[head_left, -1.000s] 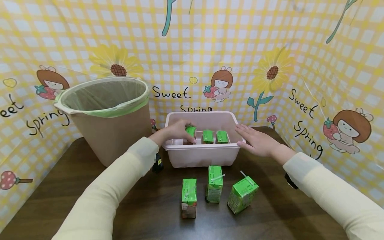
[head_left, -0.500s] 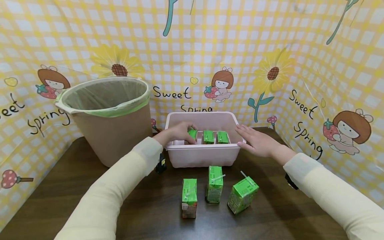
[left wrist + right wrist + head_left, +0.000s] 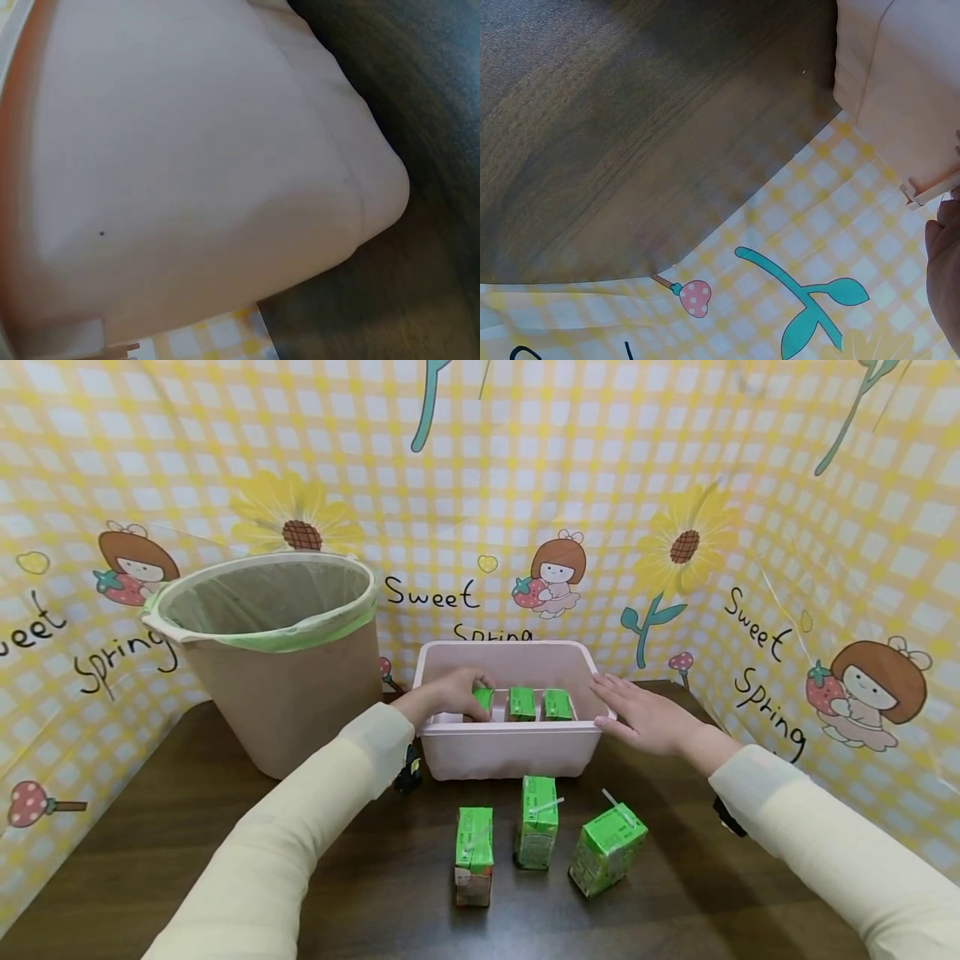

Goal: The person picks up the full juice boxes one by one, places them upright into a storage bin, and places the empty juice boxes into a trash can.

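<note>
Inside a pale pink plastic bin (image 3: 510, 752), my left hand (image 3: 452, 691) grips a green drink carton (image 3: 483, 699), covering its left part. Two more cartons, a middle one (image 3: 522, 704) and a right one (image 3: 557, 704), stand in a row to its right. My right hand (image 3: 647, 717) rests with straight fingers on the bin's right rim. In the right wrist view, part of that hand (image 3: 946, 262) shows at the right edge beside the bin (image 3: 911, 97). The left wrist view is filled mostly by the bin's outer wall (image 3: 195, 150); the left hand is hidden there.
On the dark wooden table (image 3: 360, 877), in front of the bin, stand a left carton (image 3: 474, 852), a middle carton (image 3: 536, 822) and a tilted-looking right carton (image 3: 607, 850), with straws on top. A tall brown trash can (image 3: 288, 702) with a liner stands left. Checkered cloth (image 3: 480, 485) surrounds the table.
My left hand has shifted slightly right inside the bin with its carton, bringing it a little nearer the middle one. The right hand has stayed on the rim.
</note>
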Demonstrator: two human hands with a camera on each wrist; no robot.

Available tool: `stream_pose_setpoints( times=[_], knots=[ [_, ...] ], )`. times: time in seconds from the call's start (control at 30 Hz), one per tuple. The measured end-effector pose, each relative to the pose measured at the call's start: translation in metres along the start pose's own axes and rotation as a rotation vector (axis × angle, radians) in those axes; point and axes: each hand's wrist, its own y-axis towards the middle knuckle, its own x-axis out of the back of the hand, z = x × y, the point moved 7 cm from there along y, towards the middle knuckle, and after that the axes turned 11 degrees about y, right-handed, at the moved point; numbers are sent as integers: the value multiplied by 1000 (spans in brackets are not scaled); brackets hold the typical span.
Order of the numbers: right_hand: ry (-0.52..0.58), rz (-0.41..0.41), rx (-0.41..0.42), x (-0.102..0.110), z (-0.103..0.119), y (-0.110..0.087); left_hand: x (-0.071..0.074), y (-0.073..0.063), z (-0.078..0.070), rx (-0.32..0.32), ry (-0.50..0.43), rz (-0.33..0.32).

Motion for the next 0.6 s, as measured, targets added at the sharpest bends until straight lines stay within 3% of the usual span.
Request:
stream_pose_setpoints(
  times=[0.6],
  knots=[
    [-11,6,5,0,-1,2,-2,4,2,39,122,13]
  ],
)
